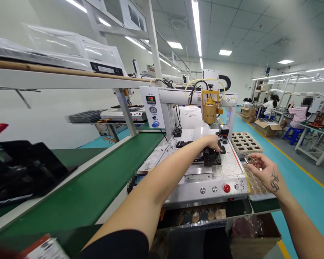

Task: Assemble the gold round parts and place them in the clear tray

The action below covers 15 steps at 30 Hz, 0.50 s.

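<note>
My left hand (212, 141) reaches across to the black fixture (212, 157) on the bed of a white benchtop machine (178, 196). Its fingers point down and are drawn together at the fixture's right part; what lies under the fingertips is hidden. Off the machine's right side, my right hand (263, 169) pinches a small shiny round piece (249, 159) between thumb and fingers. Below that hand lies a sheet of round tan discs (255, 185). Above and behind my left hand hangs the machine's brass-coloured head (210, 113).
A beige tray with dark cutouts (247, 142) stands right of the machine. On its front panel sits a red button (226, 188). A green conveyor belt (118, 172) runs along the left. Co-workers (299, 111) sit far right, near open cardboard boxes (268, 126).
</note>
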Available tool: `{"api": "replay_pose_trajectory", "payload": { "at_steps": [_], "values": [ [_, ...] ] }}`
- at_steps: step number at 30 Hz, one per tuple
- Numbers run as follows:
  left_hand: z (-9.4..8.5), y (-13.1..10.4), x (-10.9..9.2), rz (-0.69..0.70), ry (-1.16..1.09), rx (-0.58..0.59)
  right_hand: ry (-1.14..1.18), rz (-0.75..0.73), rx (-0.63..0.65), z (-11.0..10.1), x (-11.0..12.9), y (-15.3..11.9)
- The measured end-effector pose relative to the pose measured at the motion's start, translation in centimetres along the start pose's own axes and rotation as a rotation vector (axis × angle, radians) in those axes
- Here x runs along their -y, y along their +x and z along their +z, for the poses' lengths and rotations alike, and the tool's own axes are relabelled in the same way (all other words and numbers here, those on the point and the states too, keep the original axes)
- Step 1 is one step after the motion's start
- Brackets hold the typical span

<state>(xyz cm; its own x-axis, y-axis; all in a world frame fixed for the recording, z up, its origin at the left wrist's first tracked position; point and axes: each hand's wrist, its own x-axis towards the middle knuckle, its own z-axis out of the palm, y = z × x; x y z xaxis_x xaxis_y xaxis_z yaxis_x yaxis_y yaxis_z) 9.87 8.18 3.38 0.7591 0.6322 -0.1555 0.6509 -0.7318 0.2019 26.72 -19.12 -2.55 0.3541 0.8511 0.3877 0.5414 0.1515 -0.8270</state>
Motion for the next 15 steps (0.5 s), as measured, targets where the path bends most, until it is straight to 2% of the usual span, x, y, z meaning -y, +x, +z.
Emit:
{"api": "replay_pose_trajectory", "payload": {
  "at_steps": [2, 4, 9, 12, 15],
  "values": [
    [0.0, -0.6, -0.2, 0.017, -0.049, -0.054, -0.020, -0.036, 0.049, 1.5, -0.5, 2.5],
    [-0.3, -1.8, -0.2, 0.047, -0.130, -0.143, -0.065, -0.073, 0.158, 3.4, -1.0, 5.5],
    [-2.2, -6.8, 0.6, 0.120, -0.351, -0.362, -0.150, -0.109, 0.383, 8.3, -2.1, 13.3],
    [-3.0, -10.7, 1.0, 0.142, -0.454, -0.447, -0.198, -0.108, 0.539, 9.6, -2.2, 16.1],
    [-2.9, -14.8, 1.4, 0.180, -0.534, -0.524, -0.248, -0.125, 0.653, 9.8, -2.1, 17.4]
  ]
}}
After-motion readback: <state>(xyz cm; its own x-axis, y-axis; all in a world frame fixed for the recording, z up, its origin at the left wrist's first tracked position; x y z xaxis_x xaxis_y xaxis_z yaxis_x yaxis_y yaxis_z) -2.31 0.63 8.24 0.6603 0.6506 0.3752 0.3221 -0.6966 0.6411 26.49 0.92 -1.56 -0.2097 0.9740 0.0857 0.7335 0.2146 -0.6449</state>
